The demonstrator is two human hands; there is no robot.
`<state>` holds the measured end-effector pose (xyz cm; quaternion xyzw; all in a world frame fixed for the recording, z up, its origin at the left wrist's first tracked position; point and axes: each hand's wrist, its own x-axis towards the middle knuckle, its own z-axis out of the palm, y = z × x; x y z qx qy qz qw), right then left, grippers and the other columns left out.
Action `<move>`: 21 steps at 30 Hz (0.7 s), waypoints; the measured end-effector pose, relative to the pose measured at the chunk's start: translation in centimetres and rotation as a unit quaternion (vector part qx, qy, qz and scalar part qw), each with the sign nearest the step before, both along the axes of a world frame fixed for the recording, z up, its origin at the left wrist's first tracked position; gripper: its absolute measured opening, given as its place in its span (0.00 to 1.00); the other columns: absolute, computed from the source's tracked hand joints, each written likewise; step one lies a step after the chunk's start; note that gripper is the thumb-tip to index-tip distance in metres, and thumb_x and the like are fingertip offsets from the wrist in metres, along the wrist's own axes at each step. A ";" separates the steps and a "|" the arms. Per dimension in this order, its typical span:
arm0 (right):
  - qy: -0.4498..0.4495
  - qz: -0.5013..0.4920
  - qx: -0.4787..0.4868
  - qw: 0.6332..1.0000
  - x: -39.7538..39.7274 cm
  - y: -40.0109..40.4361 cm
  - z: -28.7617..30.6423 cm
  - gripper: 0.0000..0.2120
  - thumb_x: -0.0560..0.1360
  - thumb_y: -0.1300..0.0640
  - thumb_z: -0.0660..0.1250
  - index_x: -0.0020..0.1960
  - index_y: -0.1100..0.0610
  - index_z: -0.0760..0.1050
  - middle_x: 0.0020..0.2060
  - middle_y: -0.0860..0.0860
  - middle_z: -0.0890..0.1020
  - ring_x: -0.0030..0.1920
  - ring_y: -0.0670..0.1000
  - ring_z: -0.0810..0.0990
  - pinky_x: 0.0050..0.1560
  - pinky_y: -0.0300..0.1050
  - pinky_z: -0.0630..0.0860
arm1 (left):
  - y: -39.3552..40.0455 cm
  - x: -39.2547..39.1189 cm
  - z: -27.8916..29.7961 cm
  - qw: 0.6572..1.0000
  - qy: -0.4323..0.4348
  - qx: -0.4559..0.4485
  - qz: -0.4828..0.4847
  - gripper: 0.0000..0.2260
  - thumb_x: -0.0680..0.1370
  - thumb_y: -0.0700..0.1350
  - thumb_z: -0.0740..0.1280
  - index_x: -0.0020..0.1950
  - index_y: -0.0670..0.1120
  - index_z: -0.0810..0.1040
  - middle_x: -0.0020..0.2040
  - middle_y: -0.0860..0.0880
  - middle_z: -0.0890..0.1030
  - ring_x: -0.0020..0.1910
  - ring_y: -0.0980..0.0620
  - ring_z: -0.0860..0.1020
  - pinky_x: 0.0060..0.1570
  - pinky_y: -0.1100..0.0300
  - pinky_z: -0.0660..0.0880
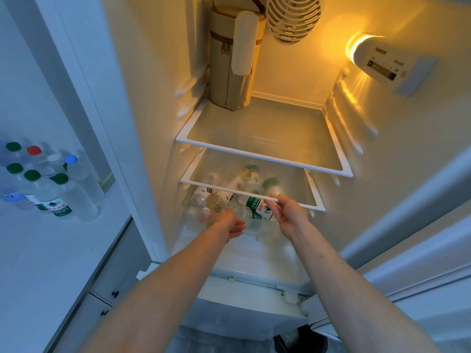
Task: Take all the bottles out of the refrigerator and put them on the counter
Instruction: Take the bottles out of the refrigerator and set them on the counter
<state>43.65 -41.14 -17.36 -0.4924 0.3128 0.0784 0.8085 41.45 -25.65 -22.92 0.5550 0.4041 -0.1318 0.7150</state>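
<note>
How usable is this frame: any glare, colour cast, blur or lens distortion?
Head view: the fridge lamp flares amber and tints the interior; the counter bottles look bluish and smeared; the bottles under the lower shelf are hazy; the wide lens bends the edges.

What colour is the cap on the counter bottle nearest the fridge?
Blue: that bottle's cap shows best in the head view.

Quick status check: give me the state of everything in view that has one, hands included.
Refrigerator door: open.
Interior light: on.
Top shelf: holds only a zipped tan bag, upright.
Bottles in fridge: lying jumbled under the second shelf.
Bottles on counter: upright, capped.
Left hand: open, reaching toward the pile.
Right hand: gripping a green-labelled bottle.
</note>
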 end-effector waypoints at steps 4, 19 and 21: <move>0.013 0.007 -0.002 1.000 0.1 0.0 -0.5 0.02 0.80 0.68 0.66 0.49 0.66 0.76 0.59 0.61 0.82 0.47 0.56 0.85 0.38 0.44 0.85 | 0.2 -1.3 -0.5 1.000 0.002 0.011 0.009 0.14 0.84 0.46 0.62 0.49 0.35 0.78 0.38 0.40 0.85 0.34 0.47 0.85 0.34 0.53 0.83; 0.083 0.041 0.036 0.995 0.6 0.0 -0.7 0.04 0.80 0.70 0.64 0.48 0.69 0.77 0.59 0.64 0.78 0.62 0.63 0.80 0.29 0.44 0.83 | 1.2 -5.5 -0.9 0.999 -0.007 0.030 0.017 0.11 0.81 0.43 0.64 0.46 0.37 0.79 0.35 0.41 0.85 0.30 0.47 0.83 0.32 0.55 0.82; 0.088 0.043 0.032 0.995 0.7 0.0 -1.1 0.04 0.80 0.69 0.65 0.48 0.69 0.78 0.58 0.63 0.79 0.62 0.62 0.80 0.27 0.42 0.82 | 1.1 -5.7 -0.7 0.999 -0.007 0.030 0.019 0.11 0.81 0.43 0.64 0.45 0.37 0.79 0.35 0.40 0.85 0.29 0.47 0.83 0.32 0.54 0.82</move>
